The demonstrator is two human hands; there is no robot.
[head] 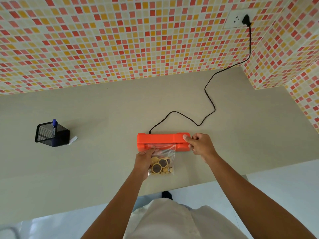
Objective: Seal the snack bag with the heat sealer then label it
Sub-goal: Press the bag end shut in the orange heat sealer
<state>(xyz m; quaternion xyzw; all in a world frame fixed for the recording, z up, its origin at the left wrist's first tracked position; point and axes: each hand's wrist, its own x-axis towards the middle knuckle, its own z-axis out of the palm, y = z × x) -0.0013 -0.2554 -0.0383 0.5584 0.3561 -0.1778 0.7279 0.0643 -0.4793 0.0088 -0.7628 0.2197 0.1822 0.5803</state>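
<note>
An orange heat sealer (pixel 160 138) lies on the beige counter (pixel 103 161), its lid down. A clear snack bag (pixel 164 163) of round biscuits lies in front of it, with its top edge tucked into the sealer's slot. My left hand (pixel 144 161) grips the bag's left side. My right hand (pixel 200 145) clasps the sealer's right end, thumb on top of the lid. A white label strip (pixel 73 140) lies on the counter at the left, beside a black mesh pen holder (pixel 51 134) with a blue marker (pixel 54 125) standing in it.
The sealer's black cord (pixel 209 99) snakes across the counter up to a wall socket (pixel 240 18) at the top right. Tiled walls close the back and right sides. The counter's front edge runs just behind my forearms.
</note>
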